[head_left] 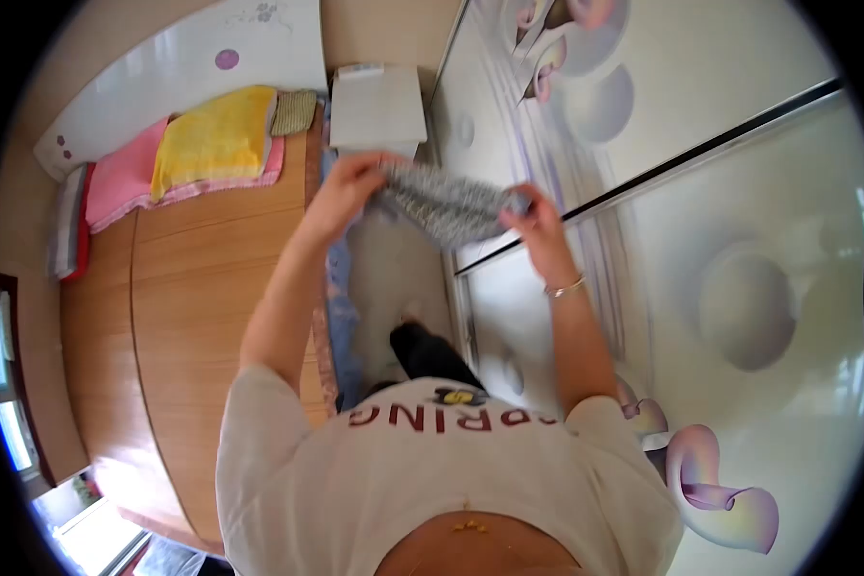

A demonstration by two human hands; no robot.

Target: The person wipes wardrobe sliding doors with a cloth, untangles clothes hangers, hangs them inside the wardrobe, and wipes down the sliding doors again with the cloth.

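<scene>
Cloth at twelve o'clock, middle sagging. Left hand, eleven o'clock, fingers closed on one end; right hand, two o'clock, pinching the other. Recommended: level grips, even tension.

1 gry cloth, 1 brclt, 1 nightstd.
</scene>
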